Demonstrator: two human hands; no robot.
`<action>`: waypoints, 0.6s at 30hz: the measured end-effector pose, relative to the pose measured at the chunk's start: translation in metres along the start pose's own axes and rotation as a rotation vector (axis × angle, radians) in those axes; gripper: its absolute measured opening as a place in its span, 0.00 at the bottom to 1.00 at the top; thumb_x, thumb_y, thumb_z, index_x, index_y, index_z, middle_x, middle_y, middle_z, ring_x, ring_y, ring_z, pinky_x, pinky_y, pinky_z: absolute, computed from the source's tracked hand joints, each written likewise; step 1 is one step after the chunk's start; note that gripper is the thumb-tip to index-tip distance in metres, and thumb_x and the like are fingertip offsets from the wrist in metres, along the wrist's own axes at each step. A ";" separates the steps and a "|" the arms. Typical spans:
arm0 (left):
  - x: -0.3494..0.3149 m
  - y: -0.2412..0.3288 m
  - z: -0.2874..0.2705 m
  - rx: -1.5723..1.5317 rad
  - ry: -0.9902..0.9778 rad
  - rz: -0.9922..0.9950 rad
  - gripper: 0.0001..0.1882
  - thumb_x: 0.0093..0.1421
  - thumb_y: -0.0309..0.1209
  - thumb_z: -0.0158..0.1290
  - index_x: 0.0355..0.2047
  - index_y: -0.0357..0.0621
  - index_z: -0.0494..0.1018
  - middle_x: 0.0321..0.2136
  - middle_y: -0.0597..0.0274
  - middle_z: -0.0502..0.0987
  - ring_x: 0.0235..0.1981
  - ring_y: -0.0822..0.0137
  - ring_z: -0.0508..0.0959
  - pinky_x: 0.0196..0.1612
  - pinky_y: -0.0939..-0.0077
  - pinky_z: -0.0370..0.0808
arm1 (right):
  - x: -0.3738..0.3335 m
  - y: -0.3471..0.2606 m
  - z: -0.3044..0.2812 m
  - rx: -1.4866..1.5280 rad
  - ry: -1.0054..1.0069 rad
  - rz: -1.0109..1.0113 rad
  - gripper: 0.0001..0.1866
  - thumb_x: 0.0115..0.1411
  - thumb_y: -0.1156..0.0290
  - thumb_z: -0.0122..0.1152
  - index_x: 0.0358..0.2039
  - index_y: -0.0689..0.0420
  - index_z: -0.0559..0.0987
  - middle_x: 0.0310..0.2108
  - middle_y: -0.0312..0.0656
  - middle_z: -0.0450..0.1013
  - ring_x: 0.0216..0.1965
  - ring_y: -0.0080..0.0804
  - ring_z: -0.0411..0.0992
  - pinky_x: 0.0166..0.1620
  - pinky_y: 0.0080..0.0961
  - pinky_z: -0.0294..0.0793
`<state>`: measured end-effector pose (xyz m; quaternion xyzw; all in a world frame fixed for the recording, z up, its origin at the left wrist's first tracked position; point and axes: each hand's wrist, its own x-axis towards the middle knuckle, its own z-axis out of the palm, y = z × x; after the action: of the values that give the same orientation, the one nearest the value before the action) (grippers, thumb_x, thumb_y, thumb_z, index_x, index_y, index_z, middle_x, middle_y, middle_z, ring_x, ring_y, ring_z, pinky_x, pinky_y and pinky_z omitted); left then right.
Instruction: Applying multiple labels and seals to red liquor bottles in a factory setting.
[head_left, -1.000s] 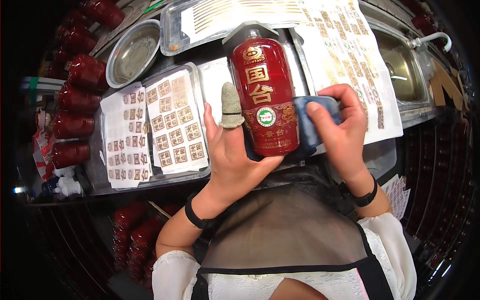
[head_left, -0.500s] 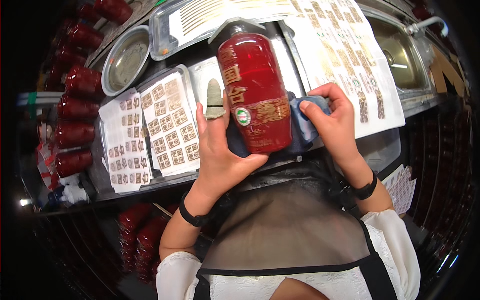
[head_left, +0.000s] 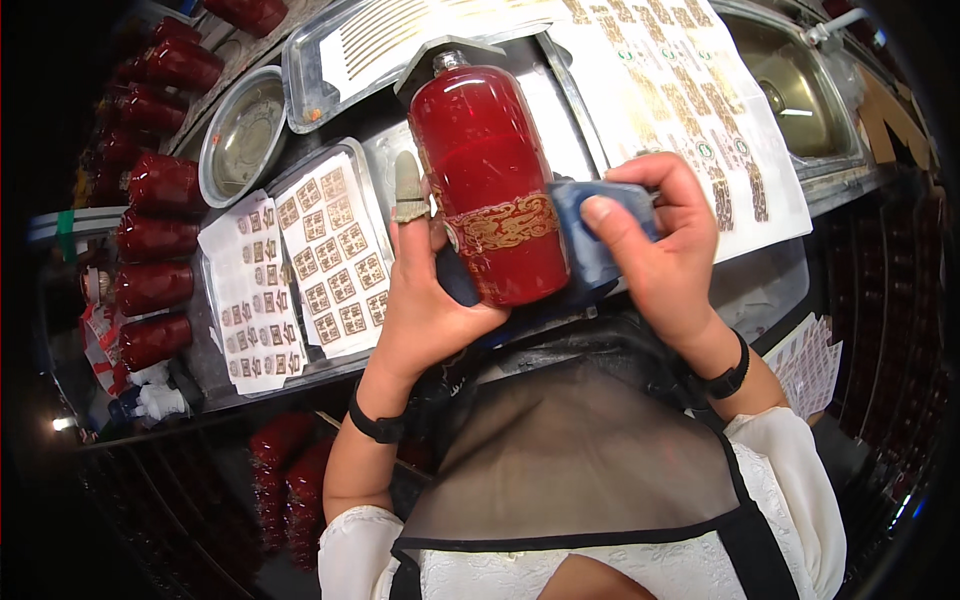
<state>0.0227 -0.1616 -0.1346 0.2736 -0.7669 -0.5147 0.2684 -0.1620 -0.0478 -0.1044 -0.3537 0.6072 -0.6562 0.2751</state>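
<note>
A large red glass bottle (head_left: 478, 150) lies in front of me, its neck pointing away and a gold patterned band round its lower part. My left hand (head_left: 430, 310) holds it from the left, with the thumb at the base. A grey-green finger cot (head_left: 408, 188) covers one finger of that hand. Between the thumb and fingers of my right hand (head_left: 668, 240) is a flat blue pad (head_left: 600, 232), whose edge meets the bottle's right side at the band. Dark cloth shows partly under the bottle. The left fingertips behind the bottle are hidden.
Sheets of gold decals (head_left: 335, 260) lie on a tray at the left, with a larger decal sheet (head_left: 680, 100) at the right. A metal bowl (head_left: 243, 135) sits behind the left tray. Several red bottles (head_left: 155, 230) line the far left; a sink (head_left: 800, 100) is at the right.
The bottle has turned about its length, so the gold characters and round mark have rolled left and the band faces up. The blue pad has come up onto the bottle's right side.
</note>
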 end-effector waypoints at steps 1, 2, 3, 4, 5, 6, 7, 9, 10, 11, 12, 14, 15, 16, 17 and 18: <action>0.000 0.000 -0.001 0.001 -0.015 -0.017 0.48 0.42 0.29 0.72 0.59 0.35 0.56 0.51 0.49 0.76 0.53 0.60 0.77 0.58 0.67 0.70 | 0.000 0.000 0.001 -0.003 0.052 0.063 0.10 0.58 0.77 0.65 0.38 0.61 0.74 0.29 0.34 0.74 0.30 0.14 0.69 0.33 0.15 0.70; 0.000 0.001 -0.002 0.000 -0.026 -0.033 0.48 0.42 0.28 0.72 0.59 0.35 0.56 0.52 0.49 0.76 0.54 0.60 0.77 0.58 0.67 0.70 | 0.002 0.000 0.001 -0.115 0.090 0.079 0.11 0.58 0.77 0.66 0.39 0.60 0.73 0.29 0.33 0.74 0.30 0.13 0.69 0.33 0.15 0.70; -0.001 0.001 -0.003 -0.010 -0.023 -0.050 0.48 0.42 0.28 0.72 0.60 0.35 0.56 0.53 0.49 0.75 0.54 0.60 0.77 0.59 0.67 0.69 | 0.002 0.001 0.002 -0.216 0.140 0.142 0.12 0.58 0.77 0.67 0.40 0.60 0.73 0.30 0.33 0.74 0.30 0.13 0.69 0.33 0.15 0.70; -0.001 0.002 -0.004 -0.003 -0.024 -0.044 0.48 0.42 0.28 0.72 0.60 0.35 0.56 0.53 0.49 0.75 0.54 0.60 0.77 0.59 0.66 0.69 | 0.005 0.001 0.002 -0.176 0.156 0.202 0.12 0.59 0.77 0.67 0.41 0.60 0.74 0.30 0.33 0.74 0.31 0.13 0.69 0.34 0.15 0.71; -0.001 0.002 -0.004 0.003 -0.031 -0.050 0.48 0.42 0.28 0.72 0.60 0.35 0.55 0.53 0.49 0.75 0.55 0.60 0.76 0.59 0.66 0.69 | 0.005 0.002 0.003 -0.163 0.084 0.151 0.12 0.59 0.77 0.67 0.41 0.60 0.74 0.30 0.33 0.74 0.31 0.13 0.69 0.34 0.15 0.71; -0.002 0.002 -0.003 0.005 -0.025 -0.066 0.48 0.42 0.28 0.72 0.60 0.35 0.55 0.53 0.49 0.75 0.55 0.60 0.76 0.59 0.66 0.69 | 0.005 0.001 0.003 -0.052 0.087 0.081 0.11 0.58 0.77 0.66 0.40 0.60 0.74 0.31 0.34 0.74 0.31 0.14 0.69 0.34 0.15 0.71; -0.002 0.002 -0.003 0.003 -0.048 -0.068 0.48 0.42 0.28 0.72 0.60 0.35 0.55 0.53 0.49 0.75 0.55 0.60 0.76 0.59 0.66 0.69 | 0.006 0.002 0.003 0.063 0.069 -0.015 0.10 0.58 0.76 0.66 0.38 0.60 0.75 0.31 0.34 0.74 0.31 0.14 0.70 0.34 0.15 0.71; -0.001 0.002 -0.001 -0.036 -0.014 -0.055 0.50 0.42 0.28 0.72 0.61 0.35 0.55 0.53 0.50 0.75 0.55 0.61 0.75 0.59 0.66 0.69 | 0.008 0.002 0.001 -0.017 0.051 0.053 0.10 0.58 0.77 0.66 0.39 0.61 0.75 0.32 0.35 0.75 0.32 0.14 0.70 0.36 0.15 0.72; -0.001 0.002 -0.001 -0.038 0.000 -0.055 0.50 0.42 0.28 0.72 0.61 0.35 0.55 0.53 0.50 0.75 0.55 0.61 0.75 0.59 0.66 0.69 | 0.009 0.004 0.001 -0.079 0.094 0.096 0.11 0.58 0.76 0.66 0.39 0.62 0.74 0.33 0.35 0.75 0.32 0.14 0.70 0.36 0.15 0.72; -0.001 0.002 -0.001 -0.034 -0.013 -0.052 0.50 0.42 0.28 0.72 0.62 0.36 0.54 0.54 0.50 0.74 0.55 0.61 0.75 0.60 0.66 0.68 | 0.010 0.005 0.000 -0.152 0.165 0.200 0.12 0.59 0.76 0.67 0.40 0.62 0.74 0.33 0.34 0.75 0.32 0.14 0.70 0.36 0.15 0.72; -0.001 0.001 -0.002 -0.049 -0.014 -0.044 0.51 0.42 0.28 0.72 0.62 0.36 0.53 0.54 0.50 0.74 0.55 0.60 0.75 0.60 0.66 0.68 | 0.009 0.006 -0.002 -0.247 0.177 0.185 0.12 0.59 0.75 0.67 0.40 0.62 0.74 0.33 0.34 0.74 0.32 0.15 0.70 0.35 0.16 0.72; -0.001 -0.001 -0.003 -0.005 -0.021 -0.026 0.51 0.42 0.28 0.72 0.63 0.36 0.53 0.55 0.50 0.73 0.55 0.60 0.75 0.60 0.66 0.68 | 0.008 0.009 -0.004 -0.127 0.060 0.087 0.12 0.59 0.74 0.66 0.40 0.62 0.75 0.32 0.35 0.74 0.32 0.16 0.70 0.35 0.17 0.72; -0.001 -0.001 -0.003 0.017 -0.037 0.001 0.51 0.42 0.28 0.72 0.63 0.37 0.53 0.55 0.50 0.73 0.55 0.60 0.75 0.60 0.66 0.68 | 0.009 0.010 -0.005 -0.025 -0.038 0.013 0.11 0.58 0.73 0.66 0.40 0.61 0.75 0.32 0.35 0.74 0.31 0.17 0.70 0.35 0.18 0.72; 0.000 -0.002 -0.003 0.011 -0.064 -0.027 0.51 0.42 0.28 0.72 0.63 0.36 0.53 0.56 0.50 0.73 0.55 0.60 0.75 0.60 0.66 0.68 | 0.013 0.015 -0.005 -0.230 0.004 0.035 0.12 0.58 0.74 0.66 0.40 0.61 0.75 0.32 0.35 0.74 0.32 0.17 0.70 0.36 0.18 0.72; 0.000 -0.003 -0.003 0.012 -0.062 -0.003 0.51 0.42 0.28 0.72 0.63 0.36 0.53 0.56 0.50 0.73 0.55 0.60 0.75 0.60 0.66 0.68 | 0.014 0.017 -0.006 -0.326 0.100 0.067 0.12 0.59 0.75 0.66 0.41 0.61 0.75 0.33 0.35 0.74 0.33 0.17 0.70 0.38 0.19 0.72; -0.001 -0.003 -0.003 0.003 -0.055 0.002 0.52 0.42 0.28 0.73 0.63 0.36 0.53 0.56 0.50 0.72 0.55 0.60 0.75 0.60 0.66 0.68 | 0.013 0.020 -0.007 -0.267 0.115 0.037 0.11 0.58 0.75 0.67 0.40 0.60 0.75 0.33 0.37 0.74 0.34 0.19 0.71 0.38 0.20 0.72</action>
<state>0.0260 -0.1635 -0.1368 0.2592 -0.7750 -0.5206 0.2474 -0.1761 -0.0560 -0.1225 -0.3377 0.7104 -0.5833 0.2025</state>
